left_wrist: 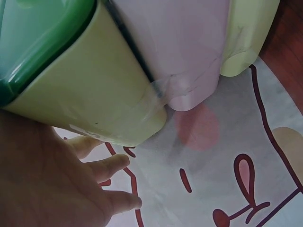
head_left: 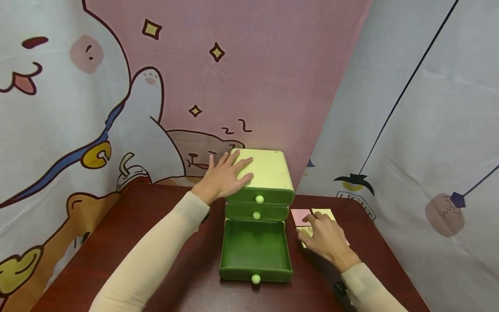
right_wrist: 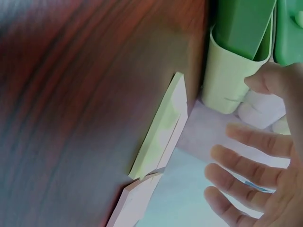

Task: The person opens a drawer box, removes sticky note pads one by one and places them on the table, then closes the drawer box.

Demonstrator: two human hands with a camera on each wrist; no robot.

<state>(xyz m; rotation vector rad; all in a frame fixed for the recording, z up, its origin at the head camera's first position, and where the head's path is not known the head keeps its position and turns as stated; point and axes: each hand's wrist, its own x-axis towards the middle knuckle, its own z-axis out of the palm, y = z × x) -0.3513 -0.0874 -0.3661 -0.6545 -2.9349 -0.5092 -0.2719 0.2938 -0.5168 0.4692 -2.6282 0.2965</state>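
A small drawer unit [head_left: 270, 167] with a pale yellow top and green drawer fronts stands on the table. Its bottom drawer [head_left: 255, 247] is pulled out, the green floor showing. My left hand [head_left: 223, 178] rests on the unit's top left, fingers spread; the left wrist view shows it beside the yellow side wall [left_wrist: 94, 90]. To the right of the unit lie a pink sticky note pad [head_left: 299, 215] and yellow sticky note pads [head_left: 326, 212]. Over these pads hovers my right hand [head_left: 326, 237], fingers loosely extended and apart from the pads in the right wrist view, partly hiding them.
The dark red-brown table [head_left: 187, 260] ends against a cartoon-printed cloth [head_left: 273, 65] behind the unit. More printed cloth [head_left: 440, 130] hangs along the right side. A round knob [head_left: 255, 278] sticks out from the pulled-out drawer toward the front edge.
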